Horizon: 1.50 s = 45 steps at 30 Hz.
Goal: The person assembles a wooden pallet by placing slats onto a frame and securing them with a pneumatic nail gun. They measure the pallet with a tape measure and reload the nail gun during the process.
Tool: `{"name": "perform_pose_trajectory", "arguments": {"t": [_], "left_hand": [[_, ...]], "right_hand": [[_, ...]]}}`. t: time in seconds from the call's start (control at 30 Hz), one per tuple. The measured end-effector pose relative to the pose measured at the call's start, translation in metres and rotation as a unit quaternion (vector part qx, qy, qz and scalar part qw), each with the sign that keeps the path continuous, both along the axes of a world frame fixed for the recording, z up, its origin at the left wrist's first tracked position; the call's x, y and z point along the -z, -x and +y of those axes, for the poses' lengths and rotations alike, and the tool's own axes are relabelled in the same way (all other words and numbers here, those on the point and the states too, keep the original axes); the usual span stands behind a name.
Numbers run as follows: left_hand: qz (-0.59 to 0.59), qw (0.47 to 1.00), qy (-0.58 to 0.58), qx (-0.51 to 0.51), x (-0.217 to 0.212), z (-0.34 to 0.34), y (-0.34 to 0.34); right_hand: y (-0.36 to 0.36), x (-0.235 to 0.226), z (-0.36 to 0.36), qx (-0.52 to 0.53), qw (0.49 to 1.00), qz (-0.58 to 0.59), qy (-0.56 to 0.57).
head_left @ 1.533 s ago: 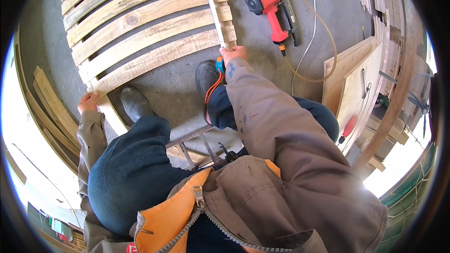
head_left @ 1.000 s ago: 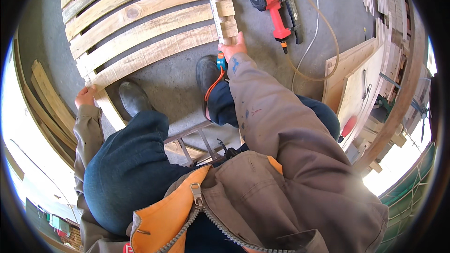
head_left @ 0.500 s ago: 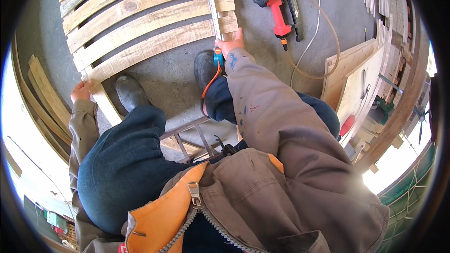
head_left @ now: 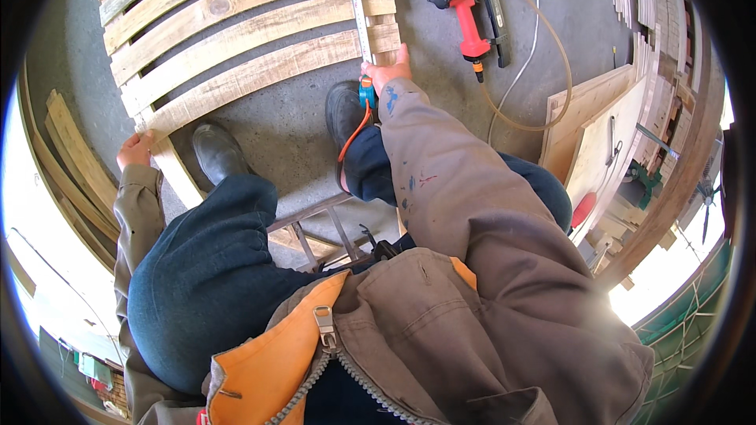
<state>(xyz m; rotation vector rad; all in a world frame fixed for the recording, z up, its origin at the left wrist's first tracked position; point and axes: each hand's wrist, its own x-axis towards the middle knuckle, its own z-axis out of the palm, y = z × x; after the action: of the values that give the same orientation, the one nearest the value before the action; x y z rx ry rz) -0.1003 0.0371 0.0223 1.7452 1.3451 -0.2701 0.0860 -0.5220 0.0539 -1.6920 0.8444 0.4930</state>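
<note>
A slatted wooden frame [head_left: 236,35] lies on the floor ahead of me, its pale boards side by side over supporting strips. My left hand [head_left: 135,149] grips the left end of the nearest slat [head_left: 252,81], where that board overlaps a side strip [head_left: 178,173]. At the right end, my right hand [head_left: 387,73] is closed around a teal and orange tape measure [head_left: 366,93], its body partly hidden by the hand. The pulled-out white blade [head_left: 358,9] runs away from me across the slats near their right ends. An orange strap [head_left: 354,134] trails from the case.
A red and black nail gun [head_left: 465,12] lies on the concrete to the right, joined to a yellowish air hose [head_left: 563,55]. Plywood sheets [head_left: 587,122] and stacked timber stand farther right. Loose boards [head_left: 75,157] lie at left. My boots [head_left: 216,153] are close to the frame.
</note>
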Motion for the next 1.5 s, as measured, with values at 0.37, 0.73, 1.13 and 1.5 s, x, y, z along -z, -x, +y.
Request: {"name": "perform_pose_trajectory", "arguments": {"t": [0.37,0.73,1.13,1.5], "left_hand": [[0.016,1.000,-0.007,0.003,0.012,0.008,0.003],[-0.002,1.000,0.001,-0.014,0.009,0.004,0.001],[0.009,1.000,-0.011,-0.008,0.007,0.004,0.001],[0.010,1.000,-0.009,-0.004,0.018,0.011,0.007]], "right_hand": [[0.000,-0.002,0.000,-0.019,0.999,0.017,0.045],[0.002,0.010,0.000,0.011,1.000,0.012,0.014],[0.002,0.011,-0.002,-0.018,0.999,0.009,0.046],[0.001,0.010,-0.002,-0.008,1.000,0.015,0.027]]}}
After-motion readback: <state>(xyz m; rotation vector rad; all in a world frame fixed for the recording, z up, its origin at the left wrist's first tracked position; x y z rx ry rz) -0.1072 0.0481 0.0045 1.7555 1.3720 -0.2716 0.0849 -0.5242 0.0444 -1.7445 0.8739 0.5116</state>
